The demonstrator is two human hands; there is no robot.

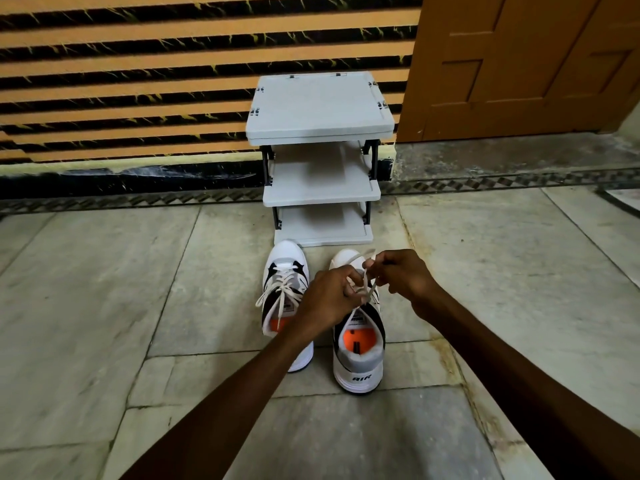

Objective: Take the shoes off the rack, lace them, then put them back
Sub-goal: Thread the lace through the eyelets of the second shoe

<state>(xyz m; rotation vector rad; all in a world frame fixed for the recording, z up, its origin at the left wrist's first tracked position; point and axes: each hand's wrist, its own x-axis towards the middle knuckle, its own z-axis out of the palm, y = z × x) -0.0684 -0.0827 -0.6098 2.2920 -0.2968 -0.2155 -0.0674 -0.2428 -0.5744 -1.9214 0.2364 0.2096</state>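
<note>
Two white, grey and black sneakers with orange insoles stand side by side on the floor, toes pointing at the rack. The left shoe (pixel 284 271) has its laces threaded, with loose ends hanging over its left side. Above the right shoe (pixel 360 355), my left hand (pixel 329 299) and my right hand (pixel 403 277) each pinch a strand of its white lace (pixel 367 282), which crosses between them. The grey three-shelf rack (pixel 320 105) stands just beyond the shoes with nothing on its shelves.
The rack backs onto an orange and black striped wall (pixel 138 81). A brown wooden door (pixel 519 64) is at the right. Pale marble floor tiles (pixel 104 289) spread on both sides of the shoes.
</note>
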